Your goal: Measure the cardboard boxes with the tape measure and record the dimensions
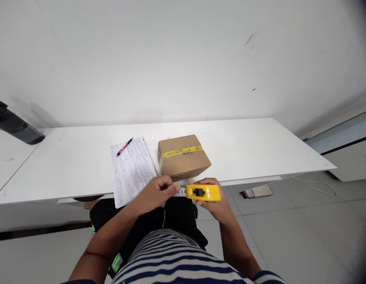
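Head view, and both hands are busy in the lower middle of the frame, just in front of the near edge of the white table (244, 142). The right hand (220, 207) is wrapped around a yellow tape measure (204, 193), black slide button facing up. The left hand (154, 193) is pinching the end of its blade (182, 191), which shows only a short way out of the case. Both hands are closed firmly on the tool, off the table and above the lap. As I judge it, a clean draw here means pulling in line with the case mouth, keeping the blade flat and untwisted, holding the case steady, and leaving the slide button free so nothing snaps back. Just above the hands, a brown cardboard box (184, 157) sits near the table's front edge, sealed, with a yellow strip (183, 151) across its top. Left of it lies a handwritten sheet (132, 169), overhanging the edge, with a red pen (124, 147) on its upper corner. Readable writing: the digits 3 and 4 on the blade, that's it. The print on the yellow strip and the handwriting are too small to make out. At the far left edge of the frame sits a dark bottle (15, 126).
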